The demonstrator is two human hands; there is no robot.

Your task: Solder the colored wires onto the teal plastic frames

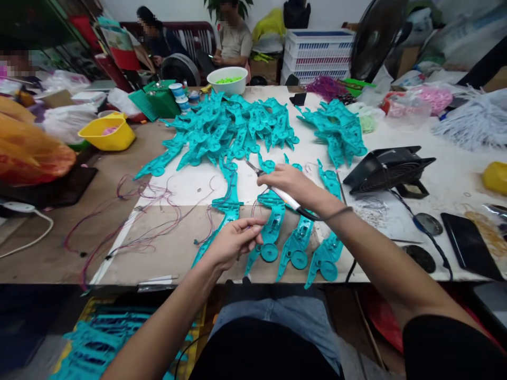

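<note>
My right hand [292, 182] grips a soldering iron [285, 199] with a white handle. Its metal tip points up and to the left, above the table, and a dark cable trails back past my wrist. My left hand [233, 240] is pinched closed over a turquoise plastic part; whatever thin thing lies between the fingertips is too small to make out. Several such parts lie in a row before me: one [227, 190] partly under my left hand, one [273, 227] beside its fingertips, others [299, 240] further right. Thin red and dark wires [158, 198] spread to the left.
Piles of turquoise parts [233, 124] fill the table's far side, with another heap [336, 132] at right. A black fan [390, 169] and a phone-like black slab [471, 245] sit right. A yellow bin [114, 134] stands left. More parts [95, 343] lie below the table. People sit behind.
</note>
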